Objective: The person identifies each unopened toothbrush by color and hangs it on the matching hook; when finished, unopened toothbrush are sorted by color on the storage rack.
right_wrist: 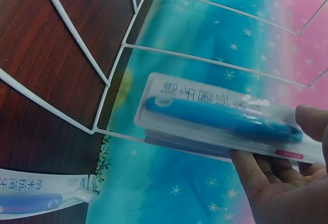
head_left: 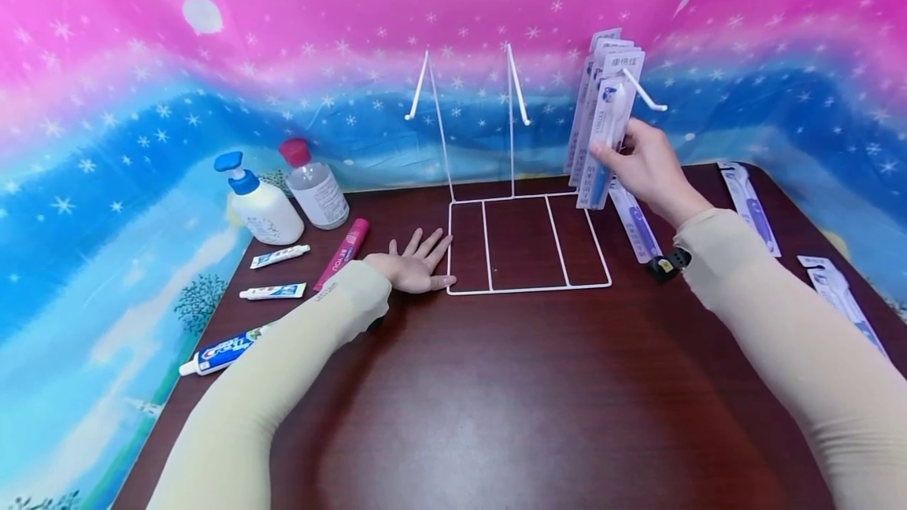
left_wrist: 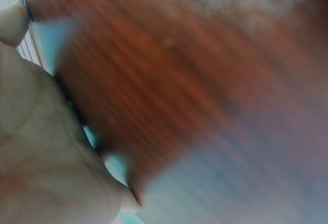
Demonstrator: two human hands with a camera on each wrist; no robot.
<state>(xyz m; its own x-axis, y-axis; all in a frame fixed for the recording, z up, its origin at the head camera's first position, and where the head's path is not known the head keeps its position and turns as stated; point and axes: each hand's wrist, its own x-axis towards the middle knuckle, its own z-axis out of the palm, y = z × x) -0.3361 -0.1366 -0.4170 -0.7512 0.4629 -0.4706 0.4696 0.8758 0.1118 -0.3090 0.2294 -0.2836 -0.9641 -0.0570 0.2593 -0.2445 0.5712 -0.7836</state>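
My right hand (head_left: 648,164) pinches a packaged toothbrush (head_left: 598,179) with a blue handle, thumb on its front and fingers behind. The package stands upright at the right hook (head_left: 646,91) of a white wire rack (head_left: 529,289), in front of several similar packages (head_left: 583,128). In the right wrist view the blue toothbrush (right_wrist: 220,119) shows through its clear blister, with more packaging right behind it. My left hand (head_left: 411,267) lies at the left side of the rack's base, fingers spread, holding nothing; its palm fills the edge of the blurred left wrist view.
Two other rack hooks (head_left: 418,86) carry nothing. Purple packaged toothbrushes (head_left: 638,227) lie on the right of the dark table (head_left: 482,400). At left are a blue pump bottle (head_left: 265,211), a red-capped bottle (head_left: 319,191), a red tube (head_left: 343,253) and several toothpaste tubes (head_left: 272,291).
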